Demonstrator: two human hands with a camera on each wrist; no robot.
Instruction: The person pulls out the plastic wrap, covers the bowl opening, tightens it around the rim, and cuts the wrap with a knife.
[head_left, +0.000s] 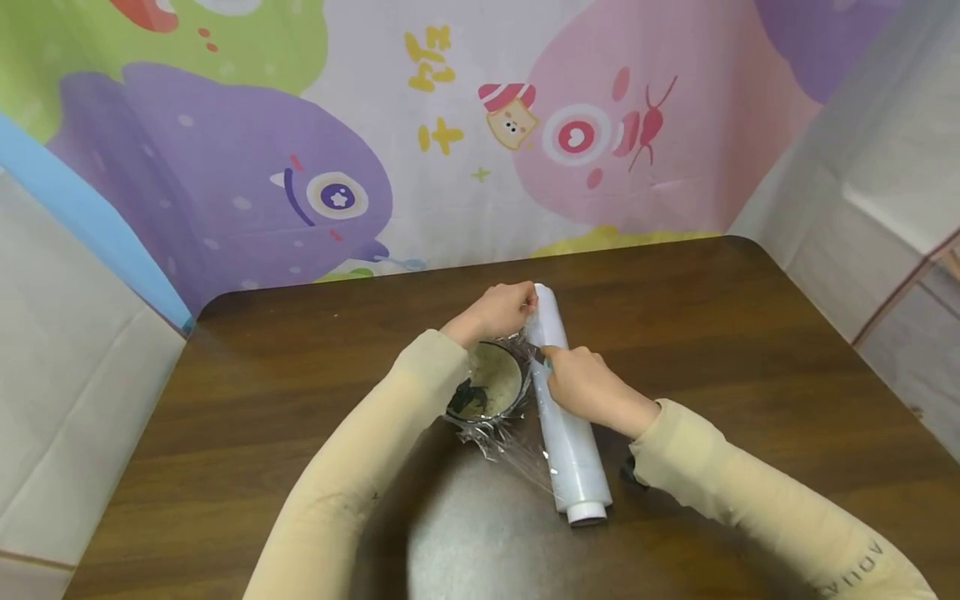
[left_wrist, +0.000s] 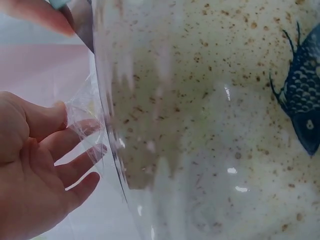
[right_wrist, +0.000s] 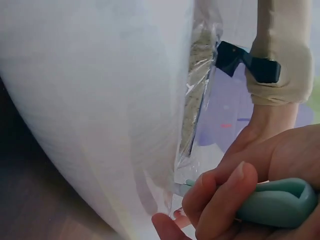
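Observation:
A bowl (head_left: pixel 498 379) with a speckled cream surface and a dark rim stands on the table, with clear cling film (head_left: pixel 495 437) over and around it. A blue fish pattern (left_wrist: pixel 305 95) shows on it in the left wrist view. Right beside it lies a white roll of cling film (head_left: pixel 573 454), from which the film stretches. My left hand (head_left: pixel 506 310) pinches bunched film between thumb and fingers near the roll's far end. In my right hand (head_left: pixel 588 385) is a knife with a mint-green handle (right_wrist: pixel 275 202); its blade (left_wrist: pixel 81 22) is at the film between bowl and roll.
The brown wooden table (head_left: pixel 750 350) has rounded far corners. Behind it hangs a cartoon-printed cloth (head_left: pixel 450 192). Pale wall panels (head_left: pixel 67 358) stand at both sides. A dark wrist mount (right_wrist: pixel 247 62) is strapped over the left sleeve.

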